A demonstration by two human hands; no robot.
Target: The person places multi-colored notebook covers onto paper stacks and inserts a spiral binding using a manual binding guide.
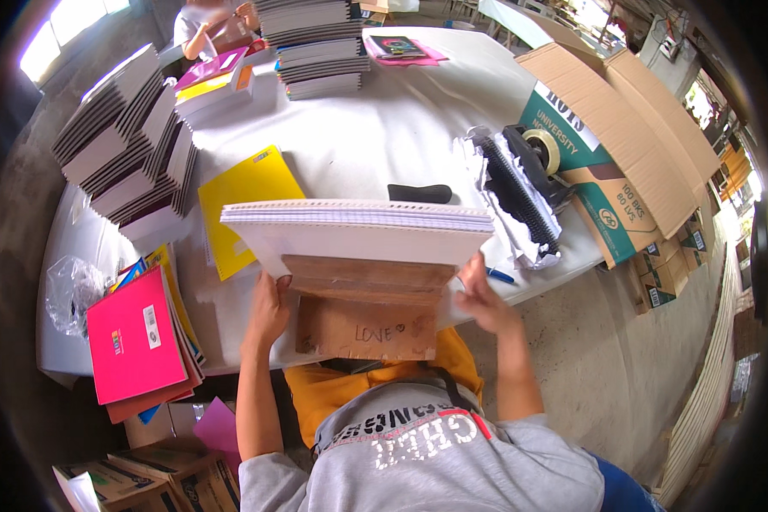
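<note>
While the left fingers [283,282] clamp 1 paper stack [358,236], the right fingers [473,271] blur beside it; their grip unclear

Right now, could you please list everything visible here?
Sheet stack: one, white, front centre
Cardboard piece: one, brown, below it
Cover: one, yellow, centre left
Tall stacks: two, white, left and back
Short pile: one, purple top, back left
Flat pile: one, black-pink, back
Cover pile: one, pink top, left
Plastic: one, clear, left
Oblong object: one, black, centre
Pen: one, blue, front right
Tape dispenser: one, black, right
Coils: uncountable, black, on paper
Carton: one, green-brown, right
Boxes: several, brown, lower left
Table: one, white, centre
Person: one, white sleeve, back left
Left hand, right hand: two, bare, at sheet stack
</note>
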